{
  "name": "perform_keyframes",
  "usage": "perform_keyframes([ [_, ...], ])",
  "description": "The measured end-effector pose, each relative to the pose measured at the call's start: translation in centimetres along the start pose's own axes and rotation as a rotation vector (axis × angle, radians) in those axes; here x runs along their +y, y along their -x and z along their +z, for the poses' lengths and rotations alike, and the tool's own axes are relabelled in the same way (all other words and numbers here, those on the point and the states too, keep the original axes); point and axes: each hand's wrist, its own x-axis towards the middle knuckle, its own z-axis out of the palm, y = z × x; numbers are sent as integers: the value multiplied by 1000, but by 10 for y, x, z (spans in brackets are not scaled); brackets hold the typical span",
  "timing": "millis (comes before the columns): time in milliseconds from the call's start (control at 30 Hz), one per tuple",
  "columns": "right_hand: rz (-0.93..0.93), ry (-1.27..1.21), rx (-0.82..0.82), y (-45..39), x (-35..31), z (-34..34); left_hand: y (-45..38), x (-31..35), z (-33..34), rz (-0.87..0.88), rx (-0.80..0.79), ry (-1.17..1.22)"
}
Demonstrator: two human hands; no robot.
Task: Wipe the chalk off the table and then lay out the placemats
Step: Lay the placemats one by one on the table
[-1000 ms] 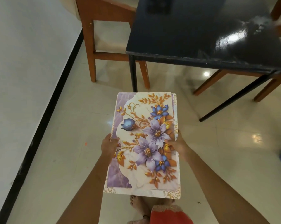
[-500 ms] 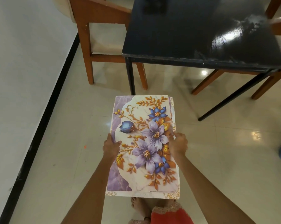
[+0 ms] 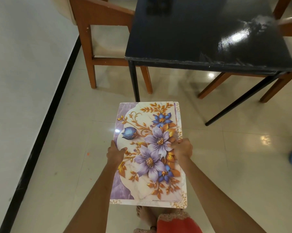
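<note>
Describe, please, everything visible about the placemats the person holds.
The placemats form a thin stack of stiff, glossy sheets; a second edge peeks out on the right. The top one shows purple and blue flowers with golden leaves. They are held roughly flat above the floor, short of the table; left hand and right hand grip the sides.

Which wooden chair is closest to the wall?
The chair at the table's left end, with its cream seat showing; it stands beside the white wall. The other chair is tucked in at the right.

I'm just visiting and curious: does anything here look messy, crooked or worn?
Yes. The black table has a whitish smear near its far right corner and a scuffed front edge. The placemats held by both hands are slightly misaligned, a second edge peeking out on the right.
</note>
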Motion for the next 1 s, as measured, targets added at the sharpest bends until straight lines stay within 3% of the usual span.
perform_keyframes([
  [367, 8, 46, 109, -4, 15, -25, 7, 4, -6, 15, -21, -101],
  [600, -159, -47, 179, 2, 16, -34, 25, 18, -8, 53, 55, -304],
  [833, -324, -412, 26, 15, 4, -61, 45, 43, -26, 164, 219, -67],
  [1000, -283, -666, -108, 8, -8, -91, 64, 69, -41, 266, 149, 153],
])
